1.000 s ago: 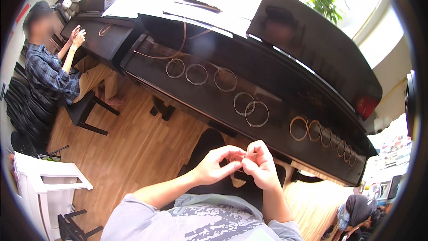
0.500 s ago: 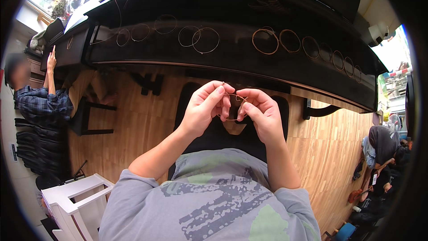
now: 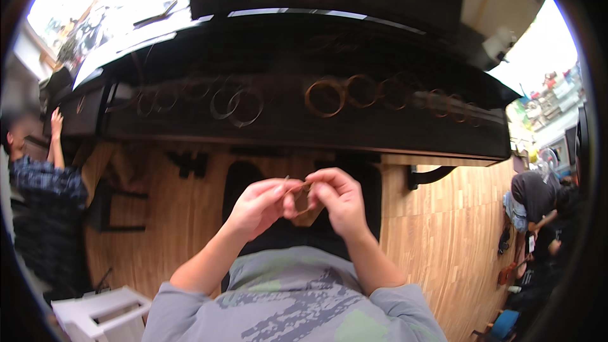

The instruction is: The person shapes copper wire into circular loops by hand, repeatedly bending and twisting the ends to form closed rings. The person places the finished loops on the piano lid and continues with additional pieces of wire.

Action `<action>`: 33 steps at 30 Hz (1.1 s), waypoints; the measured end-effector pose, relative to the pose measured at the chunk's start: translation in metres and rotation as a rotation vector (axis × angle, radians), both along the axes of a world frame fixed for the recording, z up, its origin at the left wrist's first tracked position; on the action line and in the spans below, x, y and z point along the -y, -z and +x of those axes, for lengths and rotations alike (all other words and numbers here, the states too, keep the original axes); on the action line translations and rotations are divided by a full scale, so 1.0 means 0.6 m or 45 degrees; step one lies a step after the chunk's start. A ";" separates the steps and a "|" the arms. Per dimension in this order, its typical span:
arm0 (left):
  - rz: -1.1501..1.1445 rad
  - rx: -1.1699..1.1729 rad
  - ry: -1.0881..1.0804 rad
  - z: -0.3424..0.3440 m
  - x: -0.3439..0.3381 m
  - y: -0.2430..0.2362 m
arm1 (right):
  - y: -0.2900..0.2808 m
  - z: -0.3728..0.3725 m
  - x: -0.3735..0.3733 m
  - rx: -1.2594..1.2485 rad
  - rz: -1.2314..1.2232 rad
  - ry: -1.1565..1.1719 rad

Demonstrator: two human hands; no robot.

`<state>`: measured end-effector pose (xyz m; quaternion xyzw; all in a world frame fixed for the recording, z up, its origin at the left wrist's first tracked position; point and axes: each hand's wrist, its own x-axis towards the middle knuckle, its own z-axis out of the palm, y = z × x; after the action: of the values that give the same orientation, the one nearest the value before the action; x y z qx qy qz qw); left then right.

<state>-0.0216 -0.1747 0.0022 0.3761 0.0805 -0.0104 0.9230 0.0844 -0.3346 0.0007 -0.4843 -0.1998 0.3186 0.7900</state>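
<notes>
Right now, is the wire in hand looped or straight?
Looped, though blurred: the wire curves round into a small ring between the left hand and the right hand.

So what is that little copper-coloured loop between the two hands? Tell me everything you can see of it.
The copper-coloured loop is a small, rough ring of thin strand that looks like metal wire. It is held in the air in front of the body, on the near side of the long dark furniture, with the left hand gripping one side and the right hand the other. Blur and fingers hide how its ends run.
</notes>
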 end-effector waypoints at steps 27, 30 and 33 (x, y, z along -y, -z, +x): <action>1.152 0.107 -0.410 0.040 0.008 0.011 | -0.028 -0.013 0.003 0.434 -0.255 0.107; 1.076 0.067 -0.451 0.030 0.012 -0.005 | -0.024 -0.011 0.002 0.380 -0.323 0.057; 1.213 0.101 -0.422 0.026 0.007 0.007 | -0.021 -0.004 0.004 0.287 -0.287 -0.077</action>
<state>-0.0063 -0.1789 -0.0022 0.7377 0.0998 0.1885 0.6406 0.0818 -0.3369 0.0133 -0.5963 -0.2646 0.3062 0.6933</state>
